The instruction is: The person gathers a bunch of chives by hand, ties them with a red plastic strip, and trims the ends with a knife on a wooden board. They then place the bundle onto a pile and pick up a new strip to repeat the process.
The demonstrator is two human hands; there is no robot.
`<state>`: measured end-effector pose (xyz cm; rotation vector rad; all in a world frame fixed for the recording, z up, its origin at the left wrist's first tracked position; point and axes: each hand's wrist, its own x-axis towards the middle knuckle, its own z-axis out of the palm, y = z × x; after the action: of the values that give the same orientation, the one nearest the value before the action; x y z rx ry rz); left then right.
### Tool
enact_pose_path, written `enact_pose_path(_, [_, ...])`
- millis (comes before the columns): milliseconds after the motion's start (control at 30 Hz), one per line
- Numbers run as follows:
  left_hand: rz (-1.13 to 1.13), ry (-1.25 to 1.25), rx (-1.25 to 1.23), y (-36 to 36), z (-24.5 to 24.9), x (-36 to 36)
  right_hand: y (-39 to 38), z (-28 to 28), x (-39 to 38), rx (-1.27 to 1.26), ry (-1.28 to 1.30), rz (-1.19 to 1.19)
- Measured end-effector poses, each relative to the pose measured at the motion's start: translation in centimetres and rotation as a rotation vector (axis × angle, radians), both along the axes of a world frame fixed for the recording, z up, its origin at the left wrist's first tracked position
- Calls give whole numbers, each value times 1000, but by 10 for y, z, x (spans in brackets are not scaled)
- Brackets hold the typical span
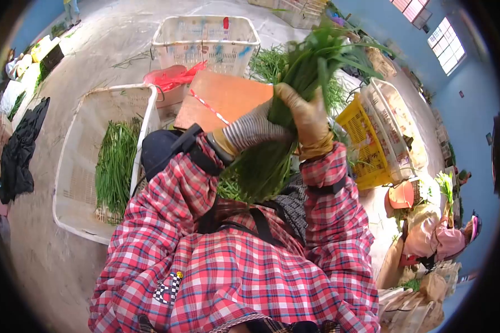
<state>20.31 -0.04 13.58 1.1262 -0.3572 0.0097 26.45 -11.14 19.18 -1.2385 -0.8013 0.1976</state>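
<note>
Both my hands wear gloves and are raised in front of my chest around one bundle of long green leafy stalks (311,61). My left hand (253,129), in a grey ribbed glove, is wrapped round the bundle's middle. Against its other side presses my right hand (305,114), in a yellowish glove, thumb and fingers round the stalks. One end of the bundle points up and away; the other hangs toward my lap. An orange-brown board (222,100) lies just beyond my left hand.
A white crate (75,150) with more green stalks (116,166) stands at the left. Another white crate (205,41) is ahead, by a red basin (169,77). A yellow crate (364,144) stands at the right. A person in pink (447,241) sits at the far right.
</note>
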Motion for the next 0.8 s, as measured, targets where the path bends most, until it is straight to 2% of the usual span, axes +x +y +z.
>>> enact_pose_path(67, [45, -37, 115, 1, -22, 16, -13, -11, 13, -264, -145, 28])
enact_pose_path(100, [199, -166, 291, 3, -23, 18, -23, -3, 6, -306, -4, 163])
enact_pose_path(133, [208, -171, 292, 2, -31, 22, -21, -5, 4, -214, -45, 235])
enact_pose_path(200, [391, -115, -45, -7, -55, 33, -14, -28, -4, -68, -116, 199])
enact_pose_path(233, [615, -300, 433, -16, -55, 39, -8, -38, -9, -69, -105, 191])
enact_pose_path(267, [601, -289, 433, -23, -61, 35, -2, -46, -12, -62, -135, 20])
enact_pose_path(300, [718, -329, 826, -30, -64, 28, 1, -50, -13, -59, -165, -151])
enact_pose_path(333, [823, -368, 1225, -36, -54, 18, -1, -50, -6, -61, -155, -159])
enact_pose_path(367, [494, 13, 802, -25, -42, 5, -5, -49, 4, -35, -46, -140])
enact_pose_path(400, [486, 22, 807, -17, -35, -9, -12, -50, 14, -6, 66, -120])
enact_pose_path(467, [540, -240, 800, 2, -25, -32, -44, -22, 24, 7, 153, -106])
enact_pose_path(533, [497, -72, 731, 26, 2, -53, -81, 10, 23, 180, 51, 147])
enact_pose_path(567, [495, -64, 692, 41, 5, -59, -89, 5, 33, 176, 58, 149])
enact_pose_path(600, [491, -60, 655, 53, 7, -60, -90, 2, 40, -23, 35, 24])
enact_pose_path(633, [532, -179, 642, 56, 3, -57, -92, -2, 45, -220, 10, -104])
enact_pose_path(667, [531, -187, 647, 61, 7, -55, -96, -3, 48, -212, 5, -107])
enact_pose_path(733, [429, -7, 675, 67, 14, -56, -96, 13, 36, 257, -114, 300])
enact_pose_path(767, [416, 1, 672, 70, 6, -55, -90, 17, 25, 541, 128, 533])
enact_pose_path(800, [359, -23, 581, 74, -2, -49, -101, 16, 43, 125, 216, 96])
